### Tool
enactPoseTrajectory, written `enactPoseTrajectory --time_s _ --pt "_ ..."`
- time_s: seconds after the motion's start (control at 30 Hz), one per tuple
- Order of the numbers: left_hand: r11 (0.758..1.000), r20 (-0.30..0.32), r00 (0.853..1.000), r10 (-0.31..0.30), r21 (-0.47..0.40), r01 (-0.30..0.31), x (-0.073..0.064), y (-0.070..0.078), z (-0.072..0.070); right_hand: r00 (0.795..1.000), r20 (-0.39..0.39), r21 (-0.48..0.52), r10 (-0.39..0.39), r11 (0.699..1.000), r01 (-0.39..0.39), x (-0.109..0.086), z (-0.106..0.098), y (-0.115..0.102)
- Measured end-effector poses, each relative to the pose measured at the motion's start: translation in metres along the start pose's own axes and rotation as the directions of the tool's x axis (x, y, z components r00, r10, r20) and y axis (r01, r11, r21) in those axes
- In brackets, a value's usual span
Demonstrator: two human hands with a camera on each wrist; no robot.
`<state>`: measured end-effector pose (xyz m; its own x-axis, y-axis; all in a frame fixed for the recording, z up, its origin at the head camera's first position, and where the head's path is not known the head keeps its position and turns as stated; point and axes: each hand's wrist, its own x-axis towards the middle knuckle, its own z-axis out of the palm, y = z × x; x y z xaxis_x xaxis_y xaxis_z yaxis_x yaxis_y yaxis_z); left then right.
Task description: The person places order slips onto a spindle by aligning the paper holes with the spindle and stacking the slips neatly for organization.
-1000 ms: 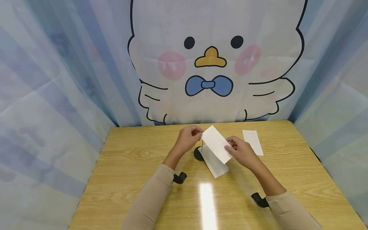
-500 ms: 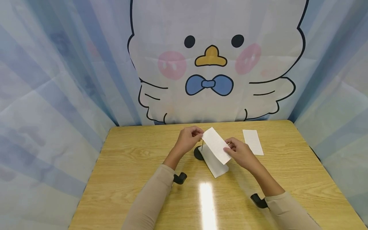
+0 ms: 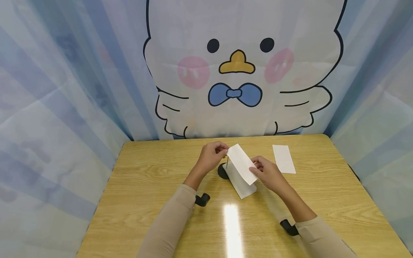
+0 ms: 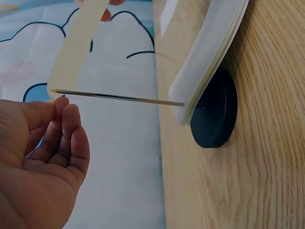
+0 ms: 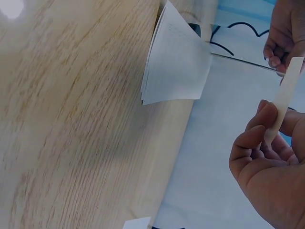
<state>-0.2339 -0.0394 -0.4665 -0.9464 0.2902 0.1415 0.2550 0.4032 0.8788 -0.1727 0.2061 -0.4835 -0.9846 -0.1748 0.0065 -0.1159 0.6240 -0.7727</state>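
A white paper slip is held up by both hands above a receipt spike. My left hand pinches its upper left corner. In the left wrist view the tip of the metal spike meets the slip right beside the thumb and forefinger. My right hand pinches the slip's right-hand end, between thumb and fingers in the right wrist view. Lower on the spike, a stack of white slips is threaded, fanning toward the front over the round black base.
Another white slip lies flat on the wooden table, at the back right. Black wrist mounts stick out by both sleeves. A curtain with a cartoon bird hangs right behind the table's back edge.
The right hand has moved slightly left and down, bringing the right end of the slip with it. The left hand stays nearly still at the spike's tip; the stack has not moved.
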Motion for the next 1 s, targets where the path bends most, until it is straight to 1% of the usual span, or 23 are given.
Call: enactPoseTrajectory --time_s 0.13,0.23,0.4,0.63,0.87,1.0 --pt "1.0 -0.014 1.0 0.006 0.011 -0.006 0.002 0.0 0.0 1.0 -0.006 -0.008 -0.007 1.0 0.007 0.001 0.001 0.0" --pt "1.0 -0.02 1.0 0.0 0.014 0.0 0.001 0.001 0.001 1.0 -0.006 -0.016 -0.006 1.0 0.006 0.001 0.002 0.001" --pt "1.0 -0.028 1.0 -0.01 0.002 0.01 0.0 0.003 0.001 1.0 -0.009 -0.023 -0.01 1.0 0.01 0.002 0.004 0.001" --pt "1.0 -0.034 0.999 -0.007 0.001 0.007 0.0 0.003 0.001 1.0 -0.017 -0.021 -0.013 1.0 0.012 0.003 0.006 0.0" --pt "1.0 -0.026 1.0 -0.008 0.001 0.008 -0.001 -0.002 0.003 1.0 -0.012 -0.028 -0.022 0.999 0.022 0.002 0.006 0.001" --pt "0.999 -0.003 0.999 -0.04 0.029 0.04 -0.004 -0.01 0.006 1.0 -0.004 -0.033 -0.023 0.999 0.022 0.0 0.007 0.005"
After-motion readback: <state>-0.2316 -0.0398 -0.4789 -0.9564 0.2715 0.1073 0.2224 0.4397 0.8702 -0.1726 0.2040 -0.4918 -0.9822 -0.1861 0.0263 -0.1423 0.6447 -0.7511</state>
